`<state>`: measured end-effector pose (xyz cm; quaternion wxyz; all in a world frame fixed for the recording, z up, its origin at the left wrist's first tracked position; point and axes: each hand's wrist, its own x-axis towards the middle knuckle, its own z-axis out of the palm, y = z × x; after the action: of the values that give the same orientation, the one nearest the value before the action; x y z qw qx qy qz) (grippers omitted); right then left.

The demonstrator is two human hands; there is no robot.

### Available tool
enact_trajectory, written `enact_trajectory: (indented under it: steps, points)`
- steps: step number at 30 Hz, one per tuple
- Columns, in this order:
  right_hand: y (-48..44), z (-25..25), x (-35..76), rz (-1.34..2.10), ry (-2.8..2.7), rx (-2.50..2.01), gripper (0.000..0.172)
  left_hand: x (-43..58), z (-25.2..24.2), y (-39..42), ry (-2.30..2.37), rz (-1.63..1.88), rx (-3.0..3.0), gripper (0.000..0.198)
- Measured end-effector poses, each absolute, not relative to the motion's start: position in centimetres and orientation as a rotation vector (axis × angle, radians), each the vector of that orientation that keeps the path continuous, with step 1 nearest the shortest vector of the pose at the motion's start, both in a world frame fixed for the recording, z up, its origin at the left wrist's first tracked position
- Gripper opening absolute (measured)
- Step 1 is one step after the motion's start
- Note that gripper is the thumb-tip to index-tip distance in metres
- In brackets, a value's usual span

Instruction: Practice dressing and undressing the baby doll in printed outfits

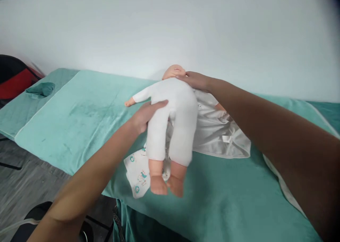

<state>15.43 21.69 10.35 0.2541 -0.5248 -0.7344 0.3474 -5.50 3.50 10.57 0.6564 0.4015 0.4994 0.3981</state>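
Note:
A baby doll (174,103) in a white long-sleeved suit is held above the green-covered bed, its bare feet toward me and its head toward the wall. My left hand (147,115) grips it at the hip, thumb on the front and the other fingers hidden beneath. My right hand (195,80) is at its neck and shoulder, thumb near the chin and the other fingers mostly hidden. Under and beside the doll lies a white garment (212,137) with ties. A printed white cloth (138,174) shows below the doll's legs at the left.
The green bed cover (79,118) spreads to both sides, with a face hole (41,89) at the far left. A white wall (159,29) stands behind the bed. A red and black chair (16,80) is at the left edge, and a dark seat is at the lower left.

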Motion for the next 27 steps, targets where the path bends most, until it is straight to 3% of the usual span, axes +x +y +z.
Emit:
enact_trajectory:
  steps: [8,12,16,19,24,27]
  points:
    - [23.4,9.5,1.5,1.129,-2.042,-1.046,0.055,-18.7,9.9,4.9,1.36,0.906,1.037,0.057]
    - [24.5,8.3,-4.1,1.114,-2.053,-0.859,0.063,-23.5,8.1,4.8,1.426,0.934,1.09,0.067]
    - [25.2,7.4,-6.6,1.072,-2.083,-0.831,0.068,-26.2,6.4,5.2,1.411,0.939,1.086,0.064]
    - [25.7,6.6,-5.3,0.999,-2.086,-0.987,0.073,-26.3,6.4,5.4,1.463,0.951,1.074,0.061]
    - [26.4,4.9,3.1,0.867,-2.134,-1.455,0.065,-22.5,8.0,2.1,2.15,1.266,1.658,0.041]
    - [25.4,4.3,10.2,0.81,-2.145,-1.688,0.063,-18.4,8.1,-2.1,1.931,1.042,2.016,0.03]
